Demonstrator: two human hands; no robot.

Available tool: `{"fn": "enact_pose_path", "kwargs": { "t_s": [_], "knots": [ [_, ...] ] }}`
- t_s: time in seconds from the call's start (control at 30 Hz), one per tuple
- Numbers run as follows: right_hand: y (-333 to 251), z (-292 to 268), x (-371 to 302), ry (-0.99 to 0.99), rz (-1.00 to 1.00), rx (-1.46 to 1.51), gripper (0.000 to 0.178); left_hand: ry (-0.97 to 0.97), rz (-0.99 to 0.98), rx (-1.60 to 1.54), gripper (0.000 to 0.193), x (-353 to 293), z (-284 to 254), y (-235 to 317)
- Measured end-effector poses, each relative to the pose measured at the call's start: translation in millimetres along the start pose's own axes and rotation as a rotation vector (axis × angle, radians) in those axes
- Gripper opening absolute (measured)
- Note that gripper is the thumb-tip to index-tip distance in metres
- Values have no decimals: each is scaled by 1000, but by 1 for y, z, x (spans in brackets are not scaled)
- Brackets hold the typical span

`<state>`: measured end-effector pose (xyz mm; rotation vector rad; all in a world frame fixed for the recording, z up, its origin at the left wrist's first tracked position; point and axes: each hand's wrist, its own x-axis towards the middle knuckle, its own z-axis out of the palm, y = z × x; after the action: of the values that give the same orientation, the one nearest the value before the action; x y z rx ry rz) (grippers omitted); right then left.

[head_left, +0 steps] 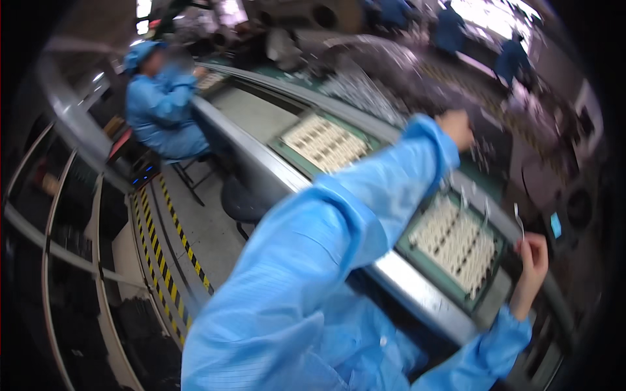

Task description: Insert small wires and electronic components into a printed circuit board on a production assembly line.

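Observation:
My left hand [456,129] is stretched out over the far side of the bench, beside a dark surface strewn with small pale pieces. Its fingers are curled, and whatever they may hold is hidden. At the right, my right hand [533,262] pinches a thin, pale, slightly curved strip [519,220] between thumb and fingers. Between my arms lies a green-framed tray [407,244] filled with rows of small whitish parts [453,238]. A few pale, thin pieces [479,202] lie along the tray's far edge.
A second tray [323,142] of whitish parts sits farther left on the metal-edged line [274,163]. Clear plastic bags [365,91] lie behind it. A co-worker in blue [163,107] sits at the far left. Dark shelving [72,221] and a black stool [251,202] stand at the left.

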<state>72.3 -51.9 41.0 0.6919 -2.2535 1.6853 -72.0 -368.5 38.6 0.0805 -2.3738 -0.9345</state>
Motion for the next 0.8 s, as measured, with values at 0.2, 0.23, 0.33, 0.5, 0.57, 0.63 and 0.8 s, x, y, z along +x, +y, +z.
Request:
{"fn": "enact_pose_path", "kwargs": {
  "t_s": [0.2,0.23,0.33,0.5,0.57,0.63,0.8],
  "knots": [
    [27,17,11,18,55,121,11,22,513,394,18,9,-38,-4],
    [36,22,14,-19,66,144,11,49,571,352,17,13,-39,-14],
    [33,30,1,-67,48,-219,9,45,941,-206,3,-8,-40,3],
    [18,39,-3,-114,-211,-520,8,50,828,167,8,-3,-25,-19],
    [20,38,-5,-153,-218,-536,10,-35,758,84,11,-11,-17,-25],
    [26,42,-6,-251,-165,-487,9,-172,881,369,9,-20,-14,-34],
    [16,45,-11,-368,-77,-485,7,150,829,348,12,-30,-32,-25]
  ]
}}
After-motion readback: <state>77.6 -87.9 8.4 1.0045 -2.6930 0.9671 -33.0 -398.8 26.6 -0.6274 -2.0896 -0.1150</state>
